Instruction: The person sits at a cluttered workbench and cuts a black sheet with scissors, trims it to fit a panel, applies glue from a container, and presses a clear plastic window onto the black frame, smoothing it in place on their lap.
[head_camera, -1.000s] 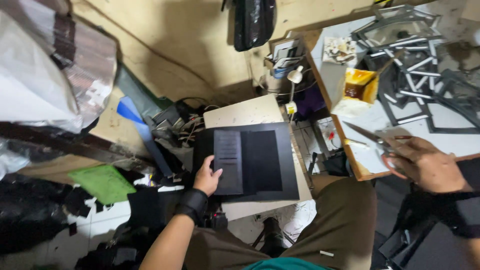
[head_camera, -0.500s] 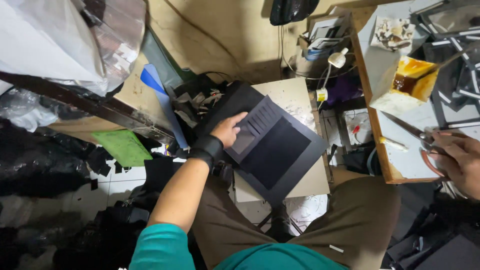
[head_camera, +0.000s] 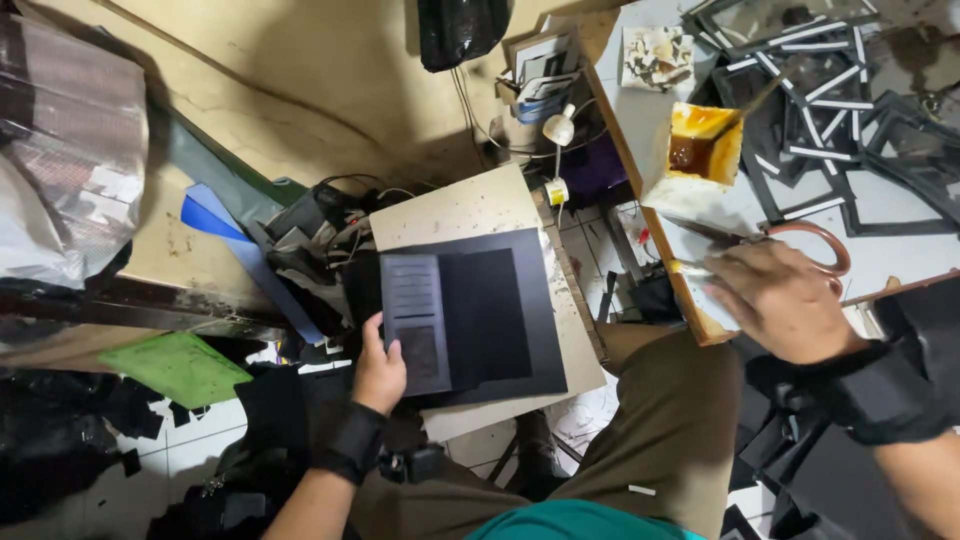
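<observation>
My left hand (head_camera: 378, 367) grips the near left edge of a dark rectangular panel piece (head_camera: 417, 322) that lies on a stack of black sheets (head_camera: 500, 315) on a small beige stool top (head_camera: 462, 212). My right hand (head_camera: 785, 300) rests on the edge of the white worktable (head_camera: 650, 120) at right, closed over scissors with reddish handles (head_camera: 815, 240); only the handle loop and part of the blades show. Both wrists wear black bands.
On the worktable stand an open tub of orange-brown glue (head_camera: 703, 143) and several black frame cutouts (head_camera: 830, 90). A small lamp (head_camera: 558, 130) and cables sit behind the stool. Blue sheets (head_camera: 225, 235), a green sheet (head_camera: 175, 367) and black scraps lie at left.
The view has swung and levelled, so the black sheets now lie square instead of tilted. My left hand has slid to the panel's near corner. My right hand now covers the scissors.
</observation>
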